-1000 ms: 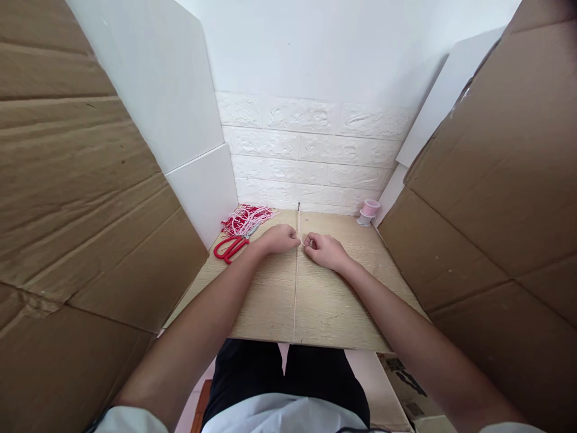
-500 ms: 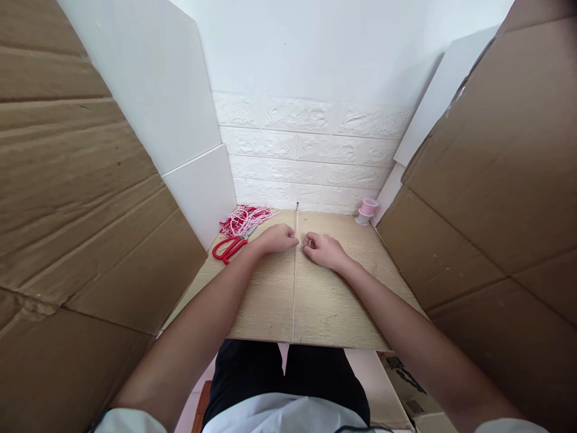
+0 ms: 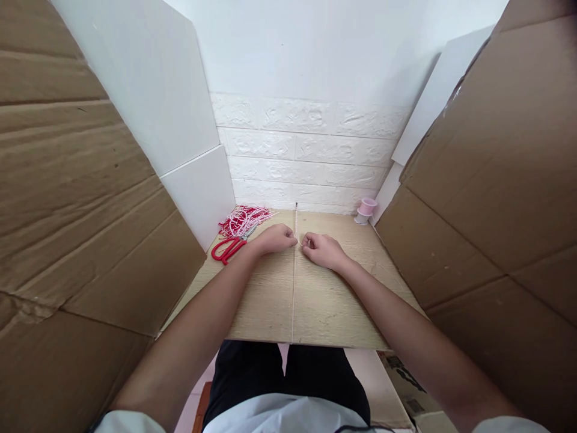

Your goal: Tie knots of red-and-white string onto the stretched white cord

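Note:
A thin pale cord [image 3: 294, 288] runs straight down the middle of a light wooden board [image 3: 329, 307], from a pin at its far edge to its near edge. My left hand [image 3: 276, 238] and my right hand [image 3: 321, 249] rest on the board on either side of the cord. Both have their fingers curled in a pinch, fingertips meeting at the cord. What they pinch looks like fine strands at the cord, too small to make out clearly.
Red scissors [image 3: 228, 248] lie left of my left hand, beside a tangle of red and pink cords [image 3: 243, 219]. A pink spool [image 3: 365, 210] stands at the board's far right corner. Tall cardboard sheets [image 3: 81, 198] wall in both sides; a white brick wall is behind.
The view has shifted slightly. My hands stay at the same place on the cord, with only small finger movement.

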Demonstrator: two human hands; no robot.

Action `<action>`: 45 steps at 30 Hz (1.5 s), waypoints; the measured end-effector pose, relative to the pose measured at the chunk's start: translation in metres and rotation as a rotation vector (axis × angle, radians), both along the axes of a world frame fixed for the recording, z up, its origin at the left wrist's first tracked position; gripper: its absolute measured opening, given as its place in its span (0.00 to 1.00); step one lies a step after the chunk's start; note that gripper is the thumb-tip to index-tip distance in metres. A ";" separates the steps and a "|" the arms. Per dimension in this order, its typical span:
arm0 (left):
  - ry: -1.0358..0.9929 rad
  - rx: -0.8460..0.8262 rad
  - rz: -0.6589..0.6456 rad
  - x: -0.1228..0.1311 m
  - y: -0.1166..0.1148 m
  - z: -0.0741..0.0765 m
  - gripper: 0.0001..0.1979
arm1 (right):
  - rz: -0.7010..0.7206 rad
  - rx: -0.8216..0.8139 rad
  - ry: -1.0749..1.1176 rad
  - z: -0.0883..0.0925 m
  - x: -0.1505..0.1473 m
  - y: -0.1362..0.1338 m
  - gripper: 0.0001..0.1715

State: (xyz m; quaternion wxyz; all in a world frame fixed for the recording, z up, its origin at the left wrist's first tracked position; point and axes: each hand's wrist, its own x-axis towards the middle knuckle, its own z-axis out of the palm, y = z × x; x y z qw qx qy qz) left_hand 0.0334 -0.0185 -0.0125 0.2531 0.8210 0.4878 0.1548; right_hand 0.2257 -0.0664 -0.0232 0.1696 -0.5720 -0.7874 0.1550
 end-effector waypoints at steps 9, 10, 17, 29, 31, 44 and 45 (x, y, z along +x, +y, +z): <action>-0.011 -0.002 0.011 0.001 0.000 -0.001 0.09 | -0.007 0.004 -0.002 -0.001 0.001 0.000 0.09; -0.013 -0.001 0.011 0.001 0.000 -0.001 0.09 | -0.009 0.005 -0.004 -0.001 0.001 0.000 0.09; 0.000 -0.004 0.019 0.001 -0.001 0.001 0.09 | -0.006 0.000 0.004 0.001 0.000 -0.001 0.09; -0.035 -0.039 -0.003 -0.001 -0.002 0.003 0.09 | -0.006 0.009 -0.004 -0.001 0.001 0.001 0.08; -0.041 -0.073 0.001 -0.002 -0.003 0.005 0.09 | -0.005 0.005 -0.010 -0.001 0.001 0.001 0.09; -0.084 -0.230 0.035 -0.009 -0.001 0.006 0.09 | 0.006 -0.005 0.014 -0.001 0.003 0.004 0.08; -0.082 -0.226 0.033 -0.010 -0.001 0.006 0.09 | 0.003 -0.004 0.014 -0.001 0.003 0.004 0.08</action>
